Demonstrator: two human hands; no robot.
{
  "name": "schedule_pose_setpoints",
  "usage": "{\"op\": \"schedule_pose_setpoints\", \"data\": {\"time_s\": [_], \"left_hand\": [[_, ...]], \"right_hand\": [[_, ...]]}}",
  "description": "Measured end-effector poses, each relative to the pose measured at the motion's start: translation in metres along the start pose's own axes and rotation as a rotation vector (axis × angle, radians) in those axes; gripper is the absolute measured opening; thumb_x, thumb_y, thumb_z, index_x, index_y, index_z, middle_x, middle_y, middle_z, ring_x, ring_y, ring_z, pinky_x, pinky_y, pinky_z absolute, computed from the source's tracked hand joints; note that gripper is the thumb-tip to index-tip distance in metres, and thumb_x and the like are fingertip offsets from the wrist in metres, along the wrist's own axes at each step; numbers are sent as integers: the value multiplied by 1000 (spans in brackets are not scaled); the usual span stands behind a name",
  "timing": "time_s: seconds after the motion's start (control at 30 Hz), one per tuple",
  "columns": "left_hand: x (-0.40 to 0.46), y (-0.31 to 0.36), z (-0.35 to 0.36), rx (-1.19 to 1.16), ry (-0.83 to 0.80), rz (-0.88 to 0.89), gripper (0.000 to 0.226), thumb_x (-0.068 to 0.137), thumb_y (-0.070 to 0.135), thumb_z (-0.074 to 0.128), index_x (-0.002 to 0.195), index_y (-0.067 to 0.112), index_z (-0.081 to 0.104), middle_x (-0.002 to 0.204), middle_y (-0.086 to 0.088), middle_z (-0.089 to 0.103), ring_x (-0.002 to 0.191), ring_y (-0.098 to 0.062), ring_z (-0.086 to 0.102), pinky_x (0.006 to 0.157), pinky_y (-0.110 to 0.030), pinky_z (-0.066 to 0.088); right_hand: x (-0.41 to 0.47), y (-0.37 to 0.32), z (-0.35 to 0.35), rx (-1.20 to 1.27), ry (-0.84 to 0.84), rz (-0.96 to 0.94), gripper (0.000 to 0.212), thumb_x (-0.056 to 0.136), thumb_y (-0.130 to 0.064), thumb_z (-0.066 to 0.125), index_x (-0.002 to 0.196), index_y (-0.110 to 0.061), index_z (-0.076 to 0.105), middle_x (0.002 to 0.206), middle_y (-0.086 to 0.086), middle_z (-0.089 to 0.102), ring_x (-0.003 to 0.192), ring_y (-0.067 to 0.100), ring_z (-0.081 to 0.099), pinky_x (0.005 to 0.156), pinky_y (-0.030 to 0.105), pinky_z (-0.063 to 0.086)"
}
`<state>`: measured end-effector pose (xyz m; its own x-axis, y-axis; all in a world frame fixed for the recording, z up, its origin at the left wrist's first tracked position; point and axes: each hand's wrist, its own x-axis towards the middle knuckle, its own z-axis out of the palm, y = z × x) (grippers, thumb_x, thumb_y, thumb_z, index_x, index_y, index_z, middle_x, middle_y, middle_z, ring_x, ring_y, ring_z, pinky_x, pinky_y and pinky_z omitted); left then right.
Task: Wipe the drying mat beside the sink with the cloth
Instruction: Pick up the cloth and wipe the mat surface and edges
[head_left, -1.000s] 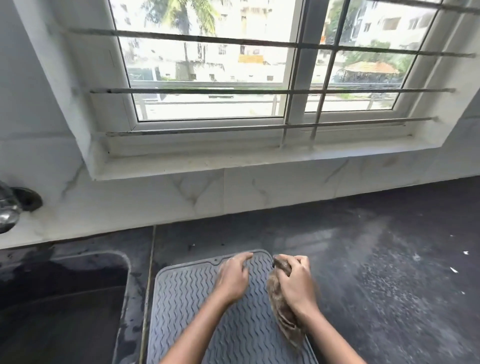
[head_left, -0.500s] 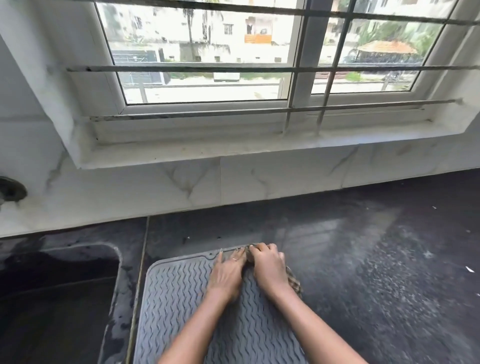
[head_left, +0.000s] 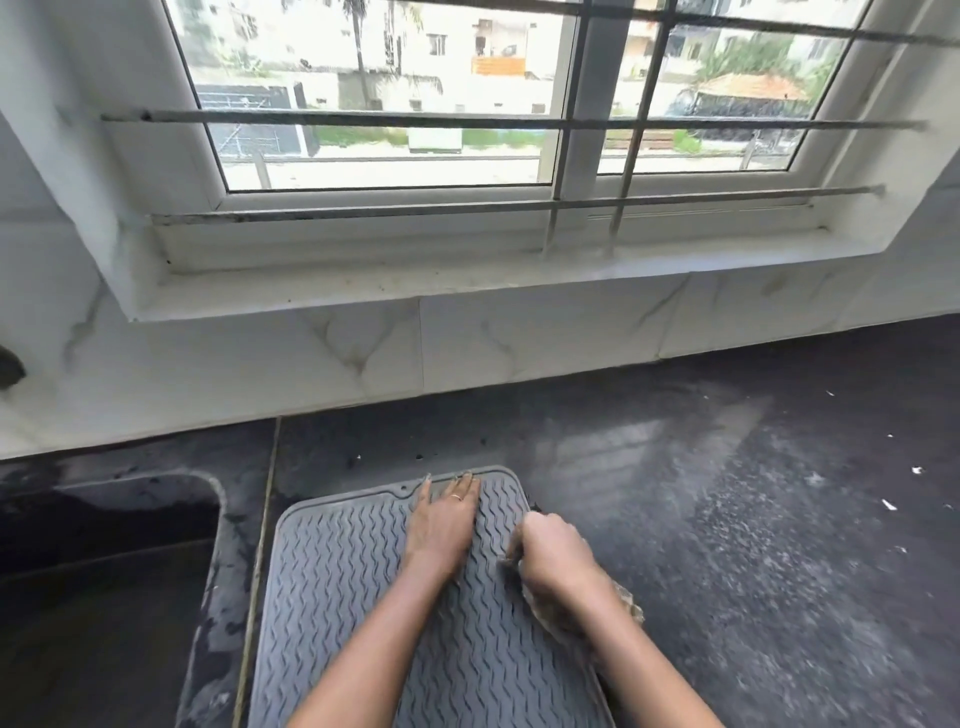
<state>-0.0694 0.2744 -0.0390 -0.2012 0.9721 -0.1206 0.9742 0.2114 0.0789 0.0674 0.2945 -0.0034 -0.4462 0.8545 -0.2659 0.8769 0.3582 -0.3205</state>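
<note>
A grey ribbed drying mat (head_left: 353, 582) lies on the dark counter, just right of the sink (head_left: 104, 597). My left hand (head_left: 441, 525) lies flat on the mat's far part, fingers straight and reaching its far rim. My right hand (head_left: 558, 558) grips a bunched brownish cloth (head_left: 618, 605) at the mat's right edge. Most of the cloth is hidden under that hand and wrist.
The dark stone counter (head_left: 753, 519) stretches to the right, dusty with a few white specks. A white marble backsplash and a window sill (head_left: 467, 280) with metal bars stand behind. A dark fitting (head_left: 8, 366) shows on the wall at far left.
My right hand has drawn the cloth back toward me along the mat's right edge. My left hand has stayed flat near the far rim. The camera has tilted down a little.
</note>
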Motion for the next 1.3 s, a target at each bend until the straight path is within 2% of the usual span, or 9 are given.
{"op": "schedule_pose_setpoints", "data": {"time_s": [0.13,0.23,0.3,0.5,0.67,0.87,0.97,1.07,1.3], "left_hand": [[-14,1,2,-31,134,110,63,90,2,31,151,14,17,156,-6,28,139,-18,35,119,-39,-6],[-21,0,5,-70,136,121,59,92,9,30,150,17,19,155,-2,31,138,-15,36,118,-40,-8],[-20,0,7,-101,120,111,58,94,11,30,150,18,19,156,0,29,141,-14,32,118,-40,-7],[-15,-5,13,-115,79,60,57,93,13,34,149,20,24,157,4,24,144,-9,22,118,-40,-7],[-16,-1,9,-115,84,57,62,92,7,33,151,20,19,158,4,20,145,-8,19,118,-40,-7],[-19,3,5,-137,-10,74,58,97,6,28,152,16,13,160,-1,12,147,-14,10,119,-38,-2],[-32,5,10,-136,2,97,56,99,12,29,152,17,13,160,-1,13,148,-17,10,120,-40,-2],[-48,2,20,-84,-2,92,56,99,15,25,152,19,6,161,2,7,148,-15,6,119,-40,-4],[-50,5,24,-52,-34,47,59,98,12,21,151,23,-3,160,7,-2,148,-13,-2,118,-40,-6]], "right_hand": [[25,2,-10,251,203,-41,37,82,0,53,111,-15,69,116,7,66,114,26,59,97,35,48],[38,-12,0,152,136,-125,44,84,-1,49,123,-18,59,126,8,50,119,31,44,104,40,39],[39,-17,10,58,136,-123,39,86,-2,47,121,-16,57,125,9,44,118,32,39,101,43,36],[12,-9,21,-10,161,-171,23,86,-1,47,101,-10,61,121,7,48,112,33,39,94,45,37],[-28,6,30,7,125,-171,18,86,-5,49,98,-9,63,118,4,50,109,30,40,93,44,37],[-38,8,15,-26,49,-127,23,84,-2,52,102,-8,64,118,8,52,111,32,43,96,48,41],[-25,3,9,-13,135,-144,33,86,-3,50,115,-13,61,122,8,51,114,31,43,96,45,42],[-20,1,13,-24,53,-195,42,90,-4,46,127,-18,56,134,5,46,118,32,39,100,45,39],[-77,26,27,-8,-8,-224,40,84,-4,59,121,-20,64,124,2,55,116,28,41,102,40,38]]}}
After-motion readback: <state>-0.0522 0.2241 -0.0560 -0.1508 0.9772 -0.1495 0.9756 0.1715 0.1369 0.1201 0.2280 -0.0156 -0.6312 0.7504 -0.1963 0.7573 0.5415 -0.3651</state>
